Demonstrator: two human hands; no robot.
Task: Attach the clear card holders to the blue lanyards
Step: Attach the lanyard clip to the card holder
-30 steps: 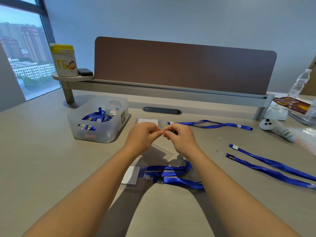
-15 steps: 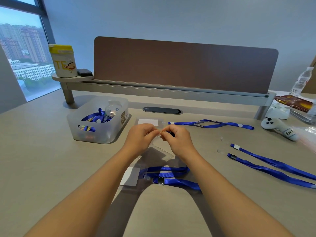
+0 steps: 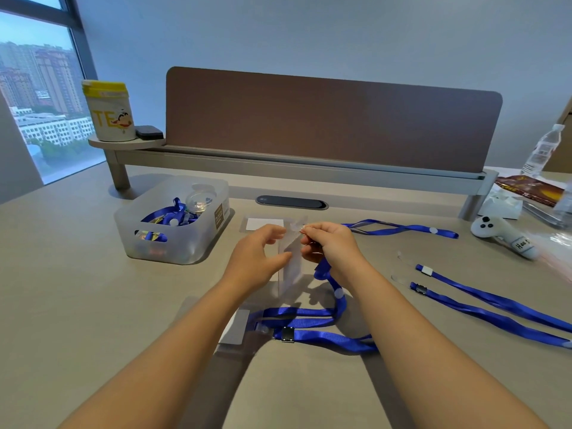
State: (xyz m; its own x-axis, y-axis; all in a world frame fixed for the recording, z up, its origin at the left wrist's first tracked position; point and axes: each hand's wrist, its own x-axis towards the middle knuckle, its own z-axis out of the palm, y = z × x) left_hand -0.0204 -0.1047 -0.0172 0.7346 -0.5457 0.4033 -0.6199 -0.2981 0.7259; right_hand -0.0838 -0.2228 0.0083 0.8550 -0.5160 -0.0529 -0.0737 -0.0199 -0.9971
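My right hand [image 3: 329, 244] pinches the end of a blue lanyard [image 3: 339, 300] at the top of a clear card holder [image 3: 291, 267]. The holder hangs upright below the pinch, above the table. The lanyard drops from that hand to the table and loops toward me. My left hand [image 3: 258, 258] is beside the holder with its fingers apart, and its thumb tip touches the holder's left edge. A second holder with a white card [image 3: 236, 328] lies flat by the loop. A third holder [image 3: 263, 223] lies behind my hands. Two more lanyards [image 3: 495, 306] and another lanyard [image 3: 402, 227] lie to the right.
A translucent bin [image 3: 173, 239] with lanyards and a small round box stands at the left. A white controller [image 3: 503, 235] and a water bottle [image 3: 543, 151] are at the right. A brown desk divider [image 3: 332, 119] runs along the back, with a yellow-lidded tub [image 3: 108, 111] on its shelf.
My left hand has opened and drawn back from the pinch. The holder, earlier lying slanted toward the table, now hangs upright from my right hand, which has lifted the lanyard.
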